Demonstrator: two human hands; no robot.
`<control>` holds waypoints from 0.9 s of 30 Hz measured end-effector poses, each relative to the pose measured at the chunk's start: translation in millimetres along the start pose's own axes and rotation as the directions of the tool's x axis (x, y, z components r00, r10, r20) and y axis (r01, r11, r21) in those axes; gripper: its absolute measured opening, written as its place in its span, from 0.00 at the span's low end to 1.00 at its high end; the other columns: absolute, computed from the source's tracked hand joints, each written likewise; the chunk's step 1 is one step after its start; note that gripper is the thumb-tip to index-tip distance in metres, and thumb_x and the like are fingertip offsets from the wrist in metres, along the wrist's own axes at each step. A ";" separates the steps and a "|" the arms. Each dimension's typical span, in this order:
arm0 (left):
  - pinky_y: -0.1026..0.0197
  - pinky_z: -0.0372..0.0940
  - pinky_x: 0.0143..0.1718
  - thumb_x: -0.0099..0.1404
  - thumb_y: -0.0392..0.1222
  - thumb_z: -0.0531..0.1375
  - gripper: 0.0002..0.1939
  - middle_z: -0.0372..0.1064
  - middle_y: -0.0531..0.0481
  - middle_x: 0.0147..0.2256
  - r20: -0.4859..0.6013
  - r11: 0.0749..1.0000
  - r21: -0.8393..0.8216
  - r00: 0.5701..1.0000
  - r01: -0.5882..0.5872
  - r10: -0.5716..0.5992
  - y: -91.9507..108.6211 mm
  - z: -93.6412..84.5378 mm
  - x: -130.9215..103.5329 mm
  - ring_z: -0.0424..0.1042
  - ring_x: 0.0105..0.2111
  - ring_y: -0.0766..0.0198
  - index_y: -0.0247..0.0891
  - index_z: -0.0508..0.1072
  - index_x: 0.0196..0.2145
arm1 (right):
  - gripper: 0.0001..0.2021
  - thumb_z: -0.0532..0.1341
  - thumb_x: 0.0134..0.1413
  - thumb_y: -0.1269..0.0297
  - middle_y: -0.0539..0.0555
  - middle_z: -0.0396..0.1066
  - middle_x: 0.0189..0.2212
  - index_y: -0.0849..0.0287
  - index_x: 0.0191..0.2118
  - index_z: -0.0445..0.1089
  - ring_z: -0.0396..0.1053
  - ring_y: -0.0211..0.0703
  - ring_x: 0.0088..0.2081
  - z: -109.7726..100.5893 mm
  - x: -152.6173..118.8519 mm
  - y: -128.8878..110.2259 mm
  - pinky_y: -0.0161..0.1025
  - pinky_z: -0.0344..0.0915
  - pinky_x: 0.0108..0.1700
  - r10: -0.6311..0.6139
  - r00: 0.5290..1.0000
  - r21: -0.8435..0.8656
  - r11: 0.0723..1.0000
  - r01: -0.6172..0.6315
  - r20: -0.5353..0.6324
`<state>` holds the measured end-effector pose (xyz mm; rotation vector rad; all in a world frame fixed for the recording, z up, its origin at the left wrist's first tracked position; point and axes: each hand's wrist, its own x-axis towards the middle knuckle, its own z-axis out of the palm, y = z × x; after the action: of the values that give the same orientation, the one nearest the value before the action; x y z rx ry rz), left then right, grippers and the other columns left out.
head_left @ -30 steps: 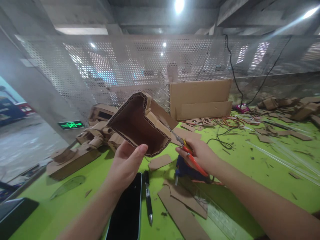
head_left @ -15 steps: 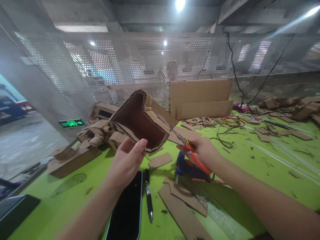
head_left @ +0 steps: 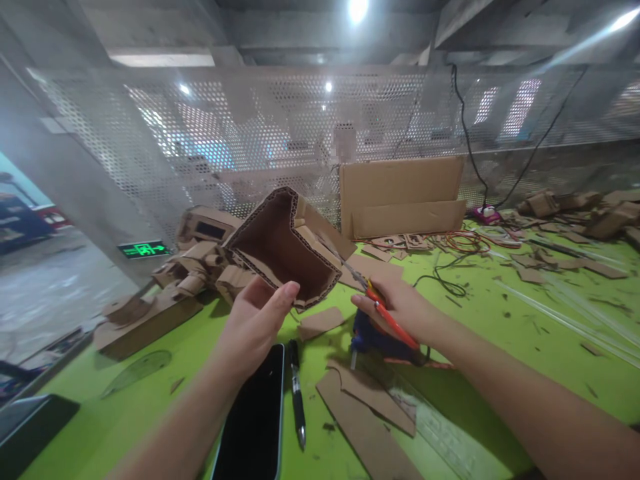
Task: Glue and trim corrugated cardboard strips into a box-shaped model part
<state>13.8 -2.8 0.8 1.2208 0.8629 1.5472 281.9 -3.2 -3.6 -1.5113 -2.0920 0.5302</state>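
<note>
An open, hollow cardboard piece point(head_left: 310, 260) with corrugated edges is raised above the green table. My left hand point(head_left: 260, 320) grips its lower left rim, thumb at the opening. In my right hand point(head_left: 397, 303) are pliers point(head_left: 393, 322) with red and yellow handles. The long jaws reach to the right side of the cardboard piece; whether they grip it is too small to tell. Below my right hand lies a blue glue gun point(head_left: 375, 337).
A phone point(head_left: 255, 420) and a black pen point(head_left: 297, 393) lie near the front. Cut cardboard strips point(head_left: 360, 420) and a clear ruler point(head_left: 445, 433) are right of them. Cardboard assemblies point(head_left: 150, 307) stand left. Cables point(head_left: 450, 280) and an upright cardboard panel point(head_left: 400, 193) are farther back.
The cardboard piece and my left hand have shifted slightly down and to the right. The fingers of my right hand have moved a little on the pliers.
</note>
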 end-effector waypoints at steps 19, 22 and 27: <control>0.50 0.77 0.48 0.57 0.52 0.77 0.20 0.83 0.44 0.40 0.044 0.998 -0.009 0.997 0.065 -0.065 -4.5 2.2 -3.2 0.82 0.47 0.46 0.40 0.82 0.44 | 0.33 0.54 0.62 0.29 0.52 0.66 0.16 0.55 0.22 0.62 0.62 0.41 0.19 5.6 0.5 -3.7 0.38 0.49 0.24 0.093 0.994 -0.003 0.996 -0.093 -0.055; 0.52 0.79 0.44 0.57 0.51 0.77 0.19 0.82 0.47 0.34 0.024 0.996 -0.038 0.996 0.083 -0.082 -4.1 1.6 -3.2 0.82 0.43 0.48 0.41 0.81 0.41 | 0.33 0.54 0.62 0.29 0.51 0.64 0.16 0.55 0.22 0.61 0.61 0.40 0.19 7.0 0.3 -3.6 0.38 0.49 0.24 0.096 0.993 0.005 0.995 -0.096 -0.074; 0.55 0.79 0.44 0.55 0.51 0.78 0.18 0.82 0.50 0.34 -0.029 0.991 -0.094 0.995 0.095 -0.098 -1.8 6.5 -3.5 0.83 0.41 0.53 0.42 0.79 0.37 | 0.32 0.54 0.63 0.29 0.50 0.65 0.19 0.55 0.25 0.63 0.61 0.39 0.21 7.7 1.6 0.1 0.37 0.49 0.24 0.080 0.996 0.032 0.996 -0.079 -0.033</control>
<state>20.8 -5.7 -0.3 1.0739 0.8507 1.5166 276.9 -1.9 -9.6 -1.5805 -1.9960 0.5593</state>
